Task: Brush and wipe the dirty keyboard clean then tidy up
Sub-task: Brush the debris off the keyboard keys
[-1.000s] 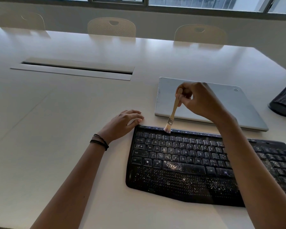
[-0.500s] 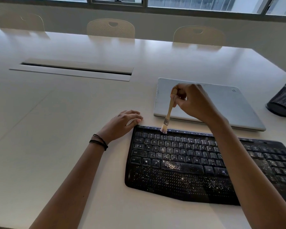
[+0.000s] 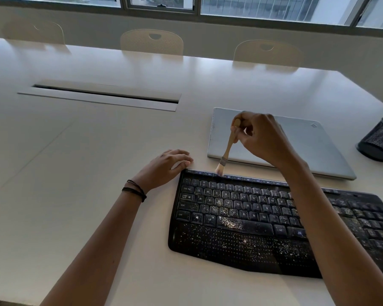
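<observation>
The right hand (image 3: 263, 138) pinches the wooden brush (image 3: 227, 149) high on its handle, fingers curled. The bristles touch the top key strip of the black keyboard (image 3: 241, 217), which lies on the white table (image 3: 75, 173). The left hand (image 3: 166, 167) rests flat, fingers relaxed, at the keyboard's far-left corner. Since one second ago, the bristles sit slightly further left. Pale crumbs speckle the keys and the dotted palm rest.

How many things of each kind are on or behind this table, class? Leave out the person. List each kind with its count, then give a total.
Keyboard: 1
Brush: 1
Laptop: 1
Mesh pot: 1
Chairs: 3
Total: 7
</observation>
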Available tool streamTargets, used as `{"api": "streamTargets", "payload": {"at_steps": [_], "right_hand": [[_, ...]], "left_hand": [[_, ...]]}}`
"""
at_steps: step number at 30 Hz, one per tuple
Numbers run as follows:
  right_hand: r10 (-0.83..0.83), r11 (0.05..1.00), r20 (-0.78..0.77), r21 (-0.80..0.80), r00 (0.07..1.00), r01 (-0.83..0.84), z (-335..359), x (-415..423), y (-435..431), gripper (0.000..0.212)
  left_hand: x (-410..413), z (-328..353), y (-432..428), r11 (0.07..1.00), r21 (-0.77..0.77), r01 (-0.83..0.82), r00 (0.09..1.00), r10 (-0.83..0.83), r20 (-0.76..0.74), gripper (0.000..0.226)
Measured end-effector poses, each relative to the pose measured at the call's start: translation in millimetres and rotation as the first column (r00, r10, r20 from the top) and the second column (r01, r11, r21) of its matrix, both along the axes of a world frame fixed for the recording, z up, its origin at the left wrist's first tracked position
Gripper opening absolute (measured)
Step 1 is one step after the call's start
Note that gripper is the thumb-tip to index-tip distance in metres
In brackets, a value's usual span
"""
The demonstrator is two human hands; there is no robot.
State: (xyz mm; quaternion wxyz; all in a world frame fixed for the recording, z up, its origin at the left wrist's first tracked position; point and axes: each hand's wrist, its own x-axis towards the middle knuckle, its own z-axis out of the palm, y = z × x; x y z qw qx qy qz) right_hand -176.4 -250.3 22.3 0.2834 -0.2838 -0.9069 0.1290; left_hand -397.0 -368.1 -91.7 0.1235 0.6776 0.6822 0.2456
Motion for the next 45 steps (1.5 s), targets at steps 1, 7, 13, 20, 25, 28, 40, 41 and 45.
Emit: {"api": "streamTargets", "payload": {"at_steps": [1, 7, 13, 20, 25, 28, 40, 41, 45], "right_hand": [[0.023, 1.000, 0.010, -0.008, 1.000, -0.023, 0.9, 0.7, -0.3, 0.009], [0.054, 0.998, 0.045, 0.009, 0.998, -0.054, 1.5, 6.6, 3.6, 0.008], [0.025, 0.999, 0.040, 0.019, 0.999, -0.026, 2.3, 8.8, 7.5, 0.007], [0.041, 0.998, -0.003, -0.051, 0.999, -0.041, 6.5, 12.7, 7.5, 0.008], [0.038, 0.997, -0.004, -0.074, 0.999, -0.038, 6.2, 11.9, 6.1, 0.006], [0.043, 0.995, -0.012, -0.091, 0.999, -0.044, 7.4, 12.7, 5.2, 0.007], [0.036, 0.996, -0.008, -0.084, 0.999, -0.037, 7.1, 14.0, 6.0, 0.005], [0.044, 0.995, 0.001, -0.091, 0.999, -0.044, 7.7, 14.7, 5.4, 0.006], [0.059, 0.993, 0.014, -0.101, 0.998, -0.058, 10.7, 16.7, 4.5, 0.008]], "left_hand": [[0.1, 0.1, 0.2, 1.000, 0.004, 0.001, 1.000, -0.001, -0.001, 0.029], [0.3, -0.3, -0.5, 1.000, 0.022, 0.002, 1.000, -0.002, 0.002, 0.029], [0.2, -0.1, -0.2, 1.000, 0.019, 0.006, 1.000, -0.006, 0.002, 0.030], [-0.2, -1.0, 0.4, 1.000, 0.019, 0.011, 1.000, -0.011, -0.007, 0.030], [-0.5, -1.4, 0.0, 1.000, 0.026, 0.014, 1.000, -0.014, -0.005, 0.030], [-0.9, -1.5, -0.3, 1.000, 0.025, 0.015, 1.000, -0.015, -0.006, 0.031], [-0.3, -1.0, -0.2, 1.000, 0.022, 0.009, 1.000, -0.009, 0.007, 0.030], [-0.2, -0.9, -0.2, 1.000, 0.021, 0.010, 1.000, -0.010, 0.006, 0.030], [-0.4, -0.9, -0.2, 1.000, 0.019, 0.009, 1.000, -0.009, 0.008, 0.030]]}}
